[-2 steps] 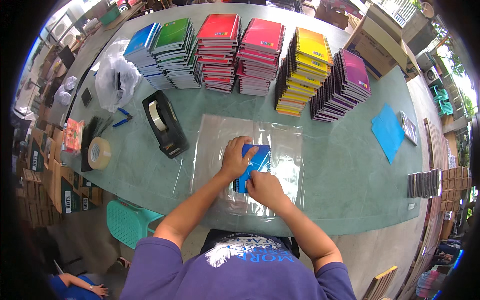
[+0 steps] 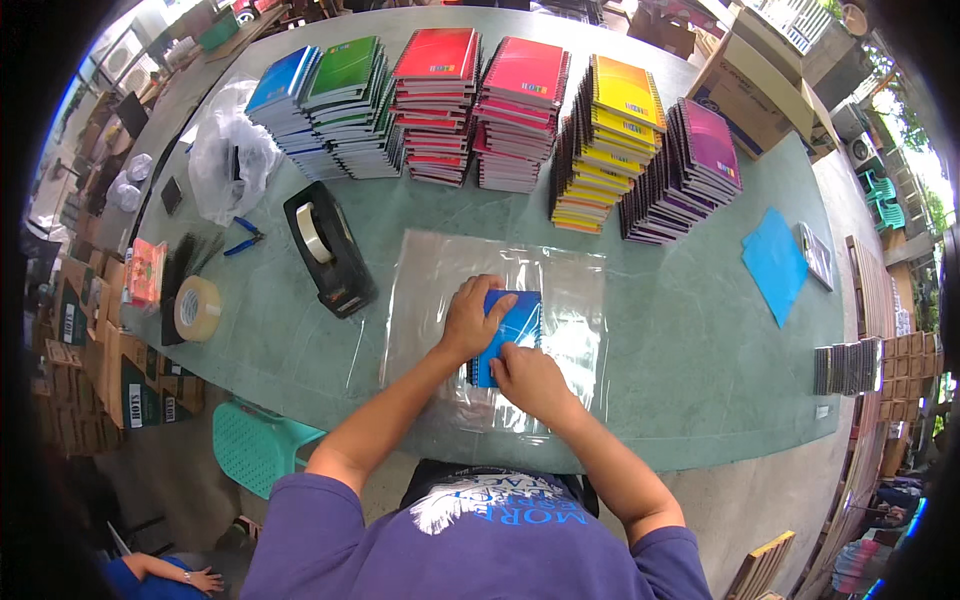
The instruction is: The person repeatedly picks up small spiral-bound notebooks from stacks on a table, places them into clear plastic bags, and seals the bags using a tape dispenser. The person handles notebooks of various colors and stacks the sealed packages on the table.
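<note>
A blue spiral notebook [image 2: 520,321] lies in front of me on clear plastic sheeting [image 2: 420,280], spiral bindings showing along both its sides. My left hand [image 2: 472,318] grips its upper left part, the thumb across the cover and the fingers curled at the edge. At the lower right, my right hand [image 2: 537,383] is closed against the notebook, its thumb pressed on the cover. The right fingers are curled under and partly hidden. Wrinkles and glare cover the plastic around both hands.
Stacks of blue [image 2: 283,78], green [image 2: 345,70], red [image 2: 437,55], pink [image 2: 523,70], yellow [image 2: 627,92] and purple notebooks [image 2: 710,137] line the far side. A black tape dispenser [image 2: 343,262], pliers [image 2: 244,237] and a tape roll [image 2: 198,307] sit left; blue sheets [image 2: 775,265] lie right.
</note>
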The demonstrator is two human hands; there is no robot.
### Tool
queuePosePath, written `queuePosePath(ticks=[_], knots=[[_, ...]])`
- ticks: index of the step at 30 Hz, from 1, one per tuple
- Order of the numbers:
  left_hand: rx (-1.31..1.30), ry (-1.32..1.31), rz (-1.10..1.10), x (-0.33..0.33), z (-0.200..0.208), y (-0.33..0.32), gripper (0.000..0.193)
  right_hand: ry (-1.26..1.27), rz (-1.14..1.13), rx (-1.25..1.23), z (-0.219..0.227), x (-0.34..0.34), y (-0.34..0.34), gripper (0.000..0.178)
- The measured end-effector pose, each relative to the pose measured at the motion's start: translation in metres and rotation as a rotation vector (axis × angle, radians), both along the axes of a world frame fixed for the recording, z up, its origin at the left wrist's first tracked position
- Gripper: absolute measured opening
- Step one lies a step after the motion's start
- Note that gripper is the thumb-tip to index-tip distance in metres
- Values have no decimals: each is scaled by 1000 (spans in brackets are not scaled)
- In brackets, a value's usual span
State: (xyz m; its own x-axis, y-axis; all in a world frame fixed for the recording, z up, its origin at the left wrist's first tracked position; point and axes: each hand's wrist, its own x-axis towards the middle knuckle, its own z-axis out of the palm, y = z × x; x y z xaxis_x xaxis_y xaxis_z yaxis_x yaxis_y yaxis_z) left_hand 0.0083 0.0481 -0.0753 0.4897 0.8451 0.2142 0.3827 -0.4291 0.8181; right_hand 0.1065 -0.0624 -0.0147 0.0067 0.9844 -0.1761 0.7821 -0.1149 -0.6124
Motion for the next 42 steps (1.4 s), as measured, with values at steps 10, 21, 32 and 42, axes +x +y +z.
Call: queuePosePath(ticks=[10,21,32,42], knots=[[298,58,-637,60,-16,99,27,-237,20,93,7,-11,-18,31],[17,818,-720,-56,44,121,40,-313,135,255,0,14,-2,64],[-639,-13,248,-97,28,14,50,-25,186,295,2,43,14,65],[364,123,89,-56,51,49,48,-107,281,256,-7,52,10,44]])
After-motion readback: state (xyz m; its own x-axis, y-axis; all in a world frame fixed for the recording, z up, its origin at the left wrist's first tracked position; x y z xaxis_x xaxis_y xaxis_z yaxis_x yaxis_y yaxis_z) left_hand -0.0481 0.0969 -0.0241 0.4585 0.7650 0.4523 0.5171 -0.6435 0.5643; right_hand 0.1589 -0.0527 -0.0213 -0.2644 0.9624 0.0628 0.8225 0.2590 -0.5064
